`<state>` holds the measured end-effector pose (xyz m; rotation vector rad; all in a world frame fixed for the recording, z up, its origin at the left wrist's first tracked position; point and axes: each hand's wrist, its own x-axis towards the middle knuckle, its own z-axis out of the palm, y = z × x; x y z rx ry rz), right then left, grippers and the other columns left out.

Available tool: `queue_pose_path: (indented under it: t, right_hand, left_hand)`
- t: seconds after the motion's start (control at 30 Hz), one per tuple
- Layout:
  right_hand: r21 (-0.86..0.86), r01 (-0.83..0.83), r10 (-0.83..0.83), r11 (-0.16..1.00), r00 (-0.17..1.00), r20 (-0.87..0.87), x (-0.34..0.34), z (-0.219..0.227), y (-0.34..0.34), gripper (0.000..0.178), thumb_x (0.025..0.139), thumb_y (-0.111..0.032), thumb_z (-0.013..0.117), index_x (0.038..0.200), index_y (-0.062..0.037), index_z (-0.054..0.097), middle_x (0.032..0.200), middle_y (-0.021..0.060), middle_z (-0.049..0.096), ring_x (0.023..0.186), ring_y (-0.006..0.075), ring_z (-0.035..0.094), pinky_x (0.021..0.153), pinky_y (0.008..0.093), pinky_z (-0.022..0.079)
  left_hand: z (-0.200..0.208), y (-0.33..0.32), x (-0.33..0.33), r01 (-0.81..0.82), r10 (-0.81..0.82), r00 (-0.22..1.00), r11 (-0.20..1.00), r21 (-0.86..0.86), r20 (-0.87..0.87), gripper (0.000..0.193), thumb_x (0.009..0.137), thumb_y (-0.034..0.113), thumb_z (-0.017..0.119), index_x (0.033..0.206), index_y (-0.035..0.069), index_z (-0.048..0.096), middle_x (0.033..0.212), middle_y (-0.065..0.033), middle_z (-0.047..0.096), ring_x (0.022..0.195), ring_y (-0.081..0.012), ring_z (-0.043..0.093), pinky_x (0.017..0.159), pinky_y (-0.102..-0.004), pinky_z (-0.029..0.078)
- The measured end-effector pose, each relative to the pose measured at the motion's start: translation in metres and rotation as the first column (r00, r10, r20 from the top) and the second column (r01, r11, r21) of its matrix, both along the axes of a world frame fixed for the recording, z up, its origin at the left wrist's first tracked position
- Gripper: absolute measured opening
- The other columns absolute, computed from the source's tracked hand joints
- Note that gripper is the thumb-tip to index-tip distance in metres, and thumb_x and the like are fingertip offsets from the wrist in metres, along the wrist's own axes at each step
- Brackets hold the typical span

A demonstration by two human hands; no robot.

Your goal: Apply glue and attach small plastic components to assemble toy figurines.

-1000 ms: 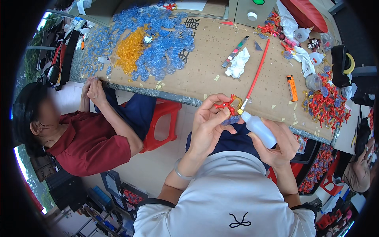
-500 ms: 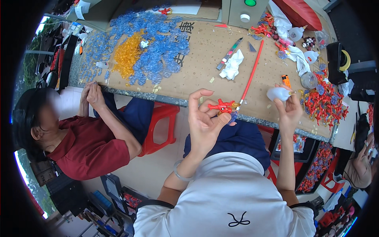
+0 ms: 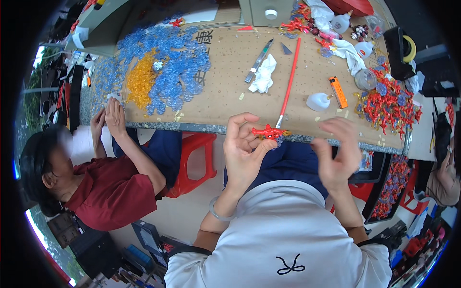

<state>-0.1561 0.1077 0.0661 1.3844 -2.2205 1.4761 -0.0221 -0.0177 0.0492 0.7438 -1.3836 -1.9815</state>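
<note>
My left hand (image 3: 245, 153) pinches the small red plastic piece (image 3: 269, 131) at the worktop (image 3: 225, 96) edge; it seems light, stiff, maybe brittle. My right hand (image 3: 338, 151) hovers, fingers spread, empty.

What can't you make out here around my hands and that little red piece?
- Right hand, head view: motion blur hides its fingers and whether it holds anything.
- Red piece: too small to tell its shape; left hand fingers cover part.
- Red stool: mostly hidden by legs and table edge.
</note>
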Motion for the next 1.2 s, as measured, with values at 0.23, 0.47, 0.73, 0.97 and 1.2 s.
queue_pose_path:
  t: [0.23,0.47,0.73,0.97,1.2]
  right_hand:
    - [0.019,-0.141,0.135,0.990,0.975,0.177,0.009,-0.002,-0.018,0.018,0.068,-0.005,0.077,0.083,-0.0024,0.067,0.078,0.0080,0.067,0.074,0.0245,0.061,0.072,0.0340,0.044]
    - [0.037,-0.194,0.176,0.980,0.943,0.281,0.012,-0.006,-0.018,0.015,0.069,-0.005,0.076,0.080,-0.0025,0.067,0.075,0.0087,0.065,0.072,0.0251,0.060,0.072,0.0340,0.042]
    - [-0.026,-0.188,0.189,0.982,0.950,0.248,0.017,-0.003,-0.024,0.013,0.069,-0.004,0.075,0.079,-0.0026,0.067,0.074,0.0071,0.063,0.070,0.0232,0.058,0.067,0.0323,0.039]
    - [-0.112,-0.186,0.197,0.976,0.976,0.098,0.022,0.000,-0.023,0.020,0.065,-0.006,0.078,0.083,-0.0031,0.070,0.077,0.0047,0.064,0.068,0.0203,0.058,0.066,0.0325,0.038]
    - [-0.140,-0.180,0.176,0.974,0.983,-0.044,0.027,-0.005,-0.017,0.027,0.057,-0.008,0.080,0.082,-0.0052,0.071,0.080,0.0020,0.065,0.067,0.0175,0.055,0.063,0.0324,0.035]
  left_hand:
    - [-0.001,0.004,0.002,0.117,-0.108,0.991,0.985,-0.127,0.074,0.024,0.087,-0.006,0.062,0.106,-0.003,0.048,0.096,-0.0127,0.063,0.085,-0.0133,0.064,0.072,-0.0217,0.053]
    - [-0.004,0.002,0.005,0.097,-0.081,0.991,0.983,-0.153,0.109,0.013,0.091,0.004,0.062,0.098,-0.004,0.055,0.087,-0.0089,0.066,0.077,-0.0078,0.063,0.065,-0.0159,0.048]
    - [-0.003,0.003,0.008,0.053,-0.018,0.990,0.966,-0.253,0.137,0.012,0.091,0.004,0.061,0.096,-0.005,0.056,0.086,-0.0118,0.067,0.078,-0.0095,0.064,0.067,-0.0212,0.051]
    - [-0.016,0.004,0.003,-0.081,0.022,0.990,0.892,-0.446,-0.136,0.002,0.090,-0.004,0.056,0.092,-0.005,0.056,0.088,-0.0195,0.069,0.085,-0.0251,0.069,0.073,-0.0308,0.057]
    - [-0.014,-0.006,0.000,-0.044,-0.073,0.982,0.810,-0.584,-0.174,0.010,0.086,-0.014,0.051,0.086,-0.005,0.054,0.088,-0.0239,0.067,0.087,-0.0371,0.069,0.075,-0.0404,0.058]
